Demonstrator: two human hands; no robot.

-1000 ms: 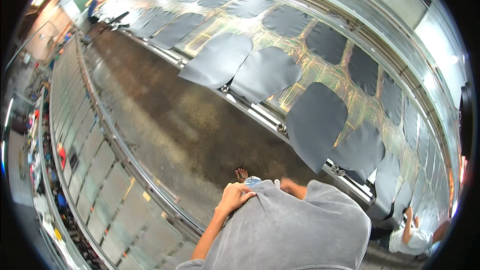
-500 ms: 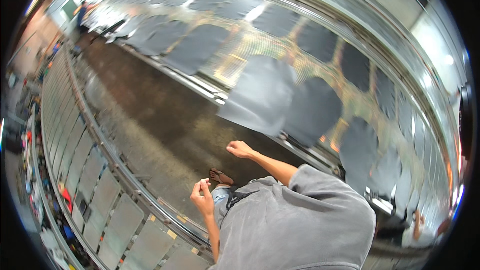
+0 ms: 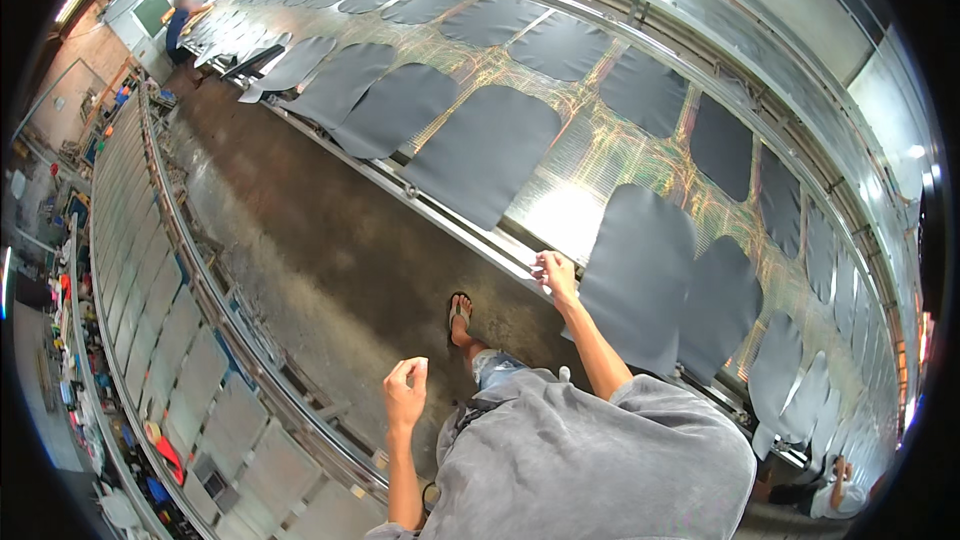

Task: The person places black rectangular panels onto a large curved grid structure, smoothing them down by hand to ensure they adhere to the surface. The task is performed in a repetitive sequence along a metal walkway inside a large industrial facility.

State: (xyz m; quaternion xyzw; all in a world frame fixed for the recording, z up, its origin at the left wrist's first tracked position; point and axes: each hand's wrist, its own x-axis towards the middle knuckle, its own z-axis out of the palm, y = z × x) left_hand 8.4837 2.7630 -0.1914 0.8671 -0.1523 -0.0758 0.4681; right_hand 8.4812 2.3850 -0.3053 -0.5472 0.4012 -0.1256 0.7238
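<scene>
My left hand [image 3: 406,392] is raised over the floor on the left of my body, its fingers curled into a pinch. A pale spot shows at its fingertips; whether it is a small thing held there I cannot make out. At the long table's near edge is my right hand [image 3: 555,275], its fingers bent together with a whitish patch by the tips. Closest to it on the right lies a dark grey rounded sheet [image 3: 640,275], its end hanging over the edge. Another dark grey sheet [image 3: 487,155] lies on the table to the left.
Dark sheets lie in two rows along the table [image 3: 570,215], whose surface is streaked with coloured lines. A metal rail [image 3: 260,365] and a rack of grey panels [image 3: 265,475] curve along the left. One person [image 3: 180,25] stands far left, another [image 3: 838,492] lower right.
I have moved along the table, so the sheets shift in view. My right hand has gone from above the floor to the table's edge. My left hand stays raised and curled.
</scene>
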